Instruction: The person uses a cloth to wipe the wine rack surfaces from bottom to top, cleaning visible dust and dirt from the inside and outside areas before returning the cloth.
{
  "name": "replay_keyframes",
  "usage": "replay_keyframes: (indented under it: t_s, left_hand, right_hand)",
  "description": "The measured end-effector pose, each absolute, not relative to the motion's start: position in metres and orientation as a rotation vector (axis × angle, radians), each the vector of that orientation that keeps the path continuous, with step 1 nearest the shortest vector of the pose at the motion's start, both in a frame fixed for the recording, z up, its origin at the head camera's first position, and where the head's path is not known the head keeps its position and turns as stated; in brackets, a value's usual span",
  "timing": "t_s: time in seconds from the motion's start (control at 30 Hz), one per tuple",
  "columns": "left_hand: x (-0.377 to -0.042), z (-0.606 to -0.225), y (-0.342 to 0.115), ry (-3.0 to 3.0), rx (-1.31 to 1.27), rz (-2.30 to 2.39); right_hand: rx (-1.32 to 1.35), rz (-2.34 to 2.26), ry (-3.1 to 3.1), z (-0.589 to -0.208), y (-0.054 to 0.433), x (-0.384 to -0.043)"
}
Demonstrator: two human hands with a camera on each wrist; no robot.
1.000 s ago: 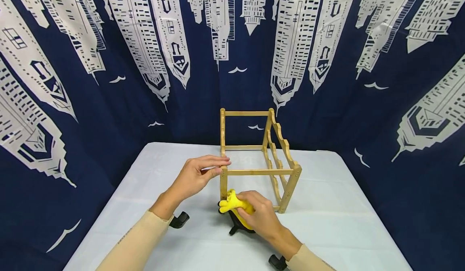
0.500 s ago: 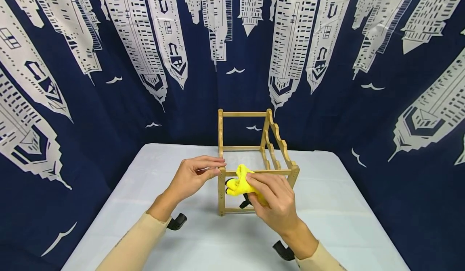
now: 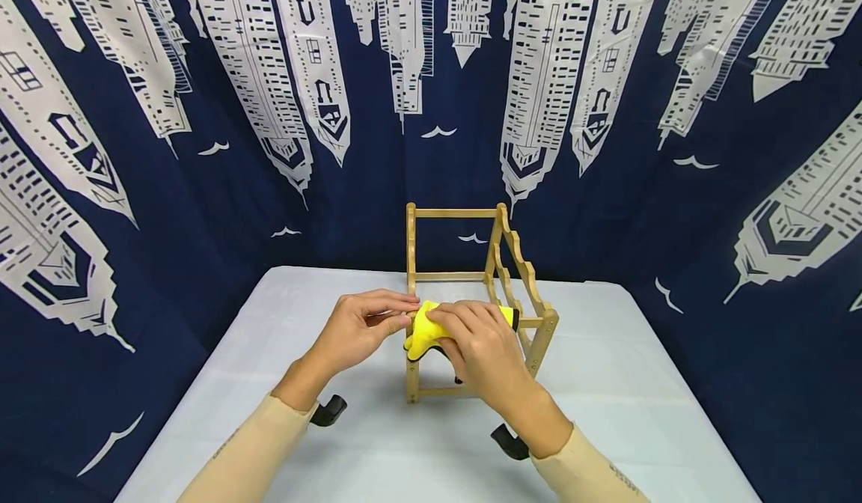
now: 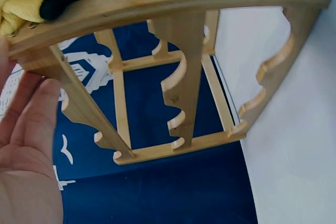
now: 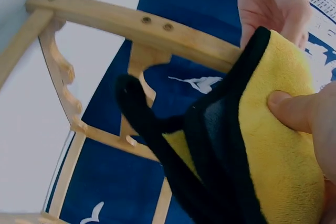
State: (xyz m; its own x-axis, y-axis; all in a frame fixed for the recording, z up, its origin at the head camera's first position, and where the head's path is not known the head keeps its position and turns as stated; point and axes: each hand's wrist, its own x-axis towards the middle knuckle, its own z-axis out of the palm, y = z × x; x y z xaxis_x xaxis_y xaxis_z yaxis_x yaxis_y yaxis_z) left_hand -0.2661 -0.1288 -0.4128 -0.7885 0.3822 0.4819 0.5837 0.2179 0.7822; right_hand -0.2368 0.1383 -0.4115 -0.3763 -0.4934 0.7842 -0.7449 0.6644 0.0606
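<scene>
My left hand (image 3: 360, 327) holds the front left top corner of a light wooden rack (image 3: 542, 342), fingers on top and thumb at the near side. The rack has scalloped slats, plain in the left wrist view. With my right hand (image 3: 481, 346) I grip a yellow cleaning cloth (image 3: 426, 331) with black edging, bunched over the rack's front top bar. In the right wrist view my thumb presses the yellow face of the cloth (image 5: 278, 166), and a black-edged flap hangs beside the bar. The bar's left part is hidden under cloth and hand.
The rack stands on a white-covered table (image 3: 646, 413). Behind and around it hangs a dark blue curtain (image 3: 377, 211) with white building prints. A black wrist mount shows under each forearm, such as the left mount (image 3: 328, 411).
My right hand has lifted the cloth from low in front of the rack up to its front top bar, then moved left along it. My left hand stays at the corner.
</scene>
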Motion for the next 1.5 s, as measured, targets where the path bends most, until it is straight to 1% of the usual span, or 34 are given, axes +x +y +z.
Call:
replay_keyframes:
  t_s: [0.17,0.53,0.7,0.9,1.27,1.37,1.5]
  left_hand:
    - [-0.268,-0.415,-0.126,-2.281,-0.969,-1.565]
    - [-0.270,-0.419,-0.128,-2.234,-0.998,-1.528]
    - [-0.270,-0.417,-0.126,-2.220,-1.015,-1.526]
    - [-0.268,-0.417,-0.122,-2.217,-0.985,-1.532]
    - [-0.265,-0.412,-0.121,-2.277,-0.966,-1.486]
    - [-0.263,-0.412,-0.121,-2.284,-0.951,-1.475]
    - [-0.258,-0.410,-0.118,-2.294,-0.944,-1.405]
  right_hand:
    - [0.924,0.375,-2.094,-0.407,0.157,-0.235]
    - [0.792,0.264,-2.220,-0.398,0.222,-0.226]
    - [0.764,0.253,-2.231,-0.396,0.235,-0.224]
    - [0.807,0.344,-2.219,-0.398,0.222,-0.228]
    - [0.958,0.374,-2.142,-0.402,0.149,-0.238]
    - [0.985,0.377,-2.137,-0.400,0.144,-0.238]
    - [1.011,0.416,-2.118,-0.394,0.152,-0.236]
